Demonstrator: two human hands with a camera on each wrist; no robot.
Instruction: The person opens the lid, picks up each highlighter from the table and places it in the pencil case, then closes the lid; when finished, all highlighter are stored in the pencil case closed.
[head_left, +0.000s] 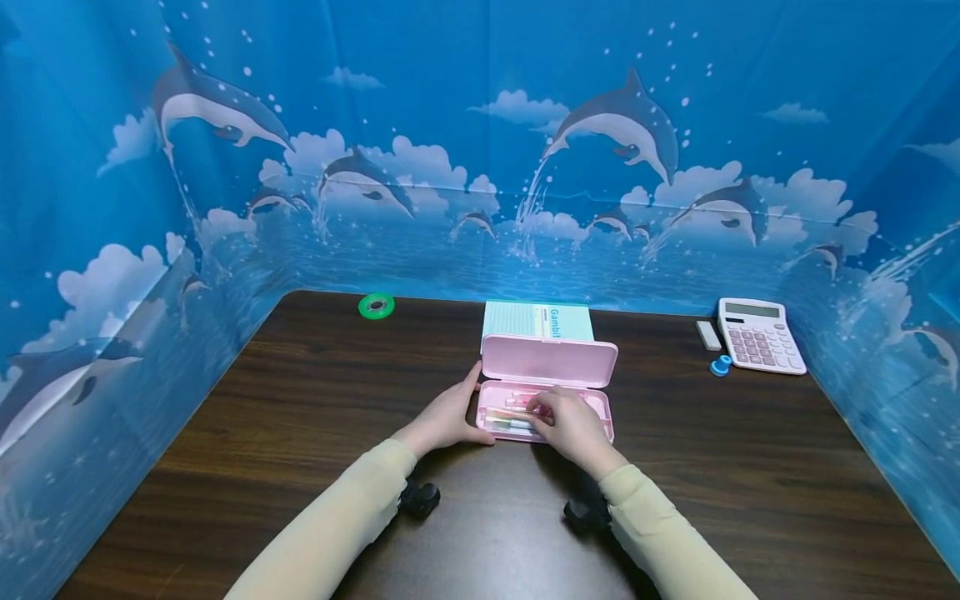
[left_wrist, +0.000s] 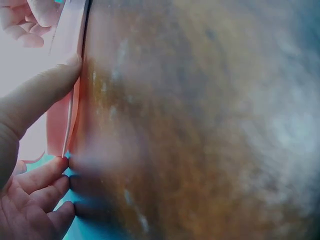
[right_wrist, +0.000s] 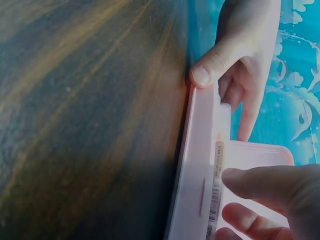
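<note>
An opened pink pencil case [head_left: 609, 427] lies on the table with its lid [head_left: 549, 360] raised at the back. Several pens [head_left: 512, 421] are inside. My left hand [head_left: 447, 417] grips the case's left end, thumb along the front edge and fingers around the side. My right hand [head_left: 573, 423] is inside the case over the pens, fingers bent. In the right wrist view, its thumb [right_wrist: 250, 181] is by a pen with a barcode label [right_wrist: 216, 185], and a gap shows between thumb and fingers. Any contact with the pen is unclear.
Behind the case lies a light green notebook [head_left: 525, 319]. Green tape [head_left: 377, 306] sits at the back left. On the right are a calculator [head_left: 761, 336], a white eraser-like block [head_left: 708, 336] and a small blue object [head_left: 721, 365]. A dolphin curtain [head_left: 420, 242] surrounds the table.
</note>
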